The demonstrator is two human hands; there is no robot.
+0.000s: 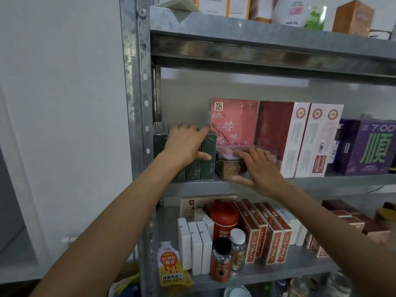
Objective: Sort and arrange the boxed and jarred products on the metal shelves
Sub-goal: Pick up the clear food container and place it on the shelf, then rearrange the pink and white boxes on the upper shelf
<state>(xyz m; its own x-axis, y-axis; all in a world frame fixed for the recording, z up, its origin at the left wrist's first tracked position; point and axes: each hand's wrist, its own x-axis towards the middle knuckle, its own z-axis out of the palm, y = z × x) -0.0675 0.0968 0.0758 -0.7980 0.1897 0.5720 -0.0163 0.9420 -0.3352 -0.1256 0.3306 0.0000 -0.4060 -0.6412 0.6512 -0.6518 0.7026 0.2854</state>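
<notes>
Several dark green boxes (209,156) stand upright at the left end of the middle metal shelf (342,181). My left hand (186,144) lies over their tops, fingers curled behind them and thumb on the front of the rightmost one. Right beside them sits a clear plastic jar (227,166) with brown contents and a pink-labelled lid. My right hand (261,168) holds this jar, fingers across its lid and thumb along its base. A pink blossom box (235,121) stands behind the jar.
Dark red and pink-white tall boxes (304,142) and a purple box (368,146) fill the shelf to the right. The lower shelf holds white boxes (197,245), a red canister (224,219), small bottles, red patterned boxes (267,232) and an orange pouch (170,264). The steel upright (137,103) stands left.
</notes>
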